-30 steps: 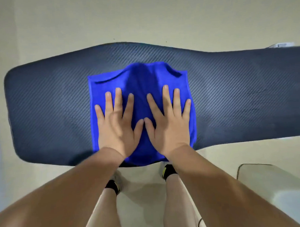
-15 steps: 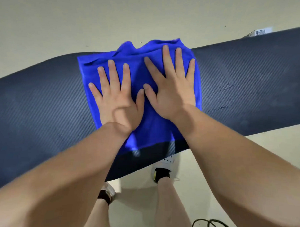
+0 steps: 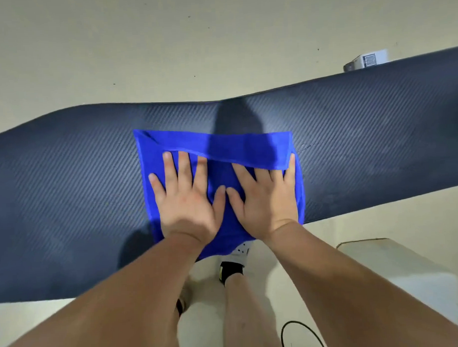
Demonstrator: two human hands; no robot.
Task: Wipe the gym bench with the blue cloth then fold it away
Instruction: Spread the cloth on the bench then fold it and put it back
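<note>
The dark, ribbed gym bench pad [image 3: 67, 184] runs across the view from left to right. A blue cloth [image 3: 222, 147] lies spread on its middle, its near edge hanging over the bench's front. The cloth's far edge has flipped back toward me and covers the fingertips of my right hand. My left hand [image 3: 187, 198] and my right hand [image 3: 265, 200] press flat on the cloth side by side, fingers spread, thumbs almost touching.
Pale floor lies beyond and in front of the bench. A small white box [image 3: 366, 60] sits behind the bench at the far right. A pale raised slab [image 3: 397, 266] is at the near right, a black cable [image 3: 303, 337] on the floor, my legs and shoes below.
Both hands have pulled the cloth back toward me from the bench's far edge. The cloth's far edge has folded over my right fingertips.
</note>
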